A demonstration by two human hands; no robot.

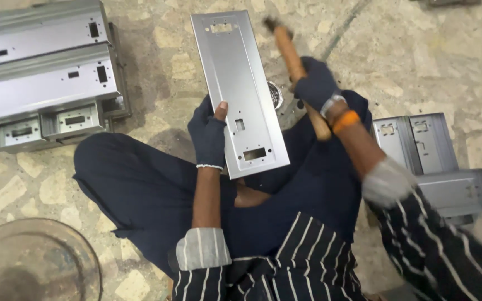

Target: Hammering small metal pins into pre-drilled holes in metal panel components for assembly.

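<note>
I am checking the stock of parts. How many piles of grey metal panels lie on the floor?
2. One pile lies at upper left, one pile at right behind the right arm. One more panel is in the left hand. Others may lie outside the view.

The long metal panel [238, 89] is held slanted over the stone floor [157, 39] and blocks the middle of the view. To its right, the wooden hammer handle [297, 72] crosses just beside the panel edge, so the gap between them is narrow. At the far left, stacked metal casings [40, 78] occupy the floor; an open strip of floor lies between them and the panel. More metal casings [436, 161] stand at the right, near the right forearm. A round metal lid [34, 262] fills the lower left corner.
</note>
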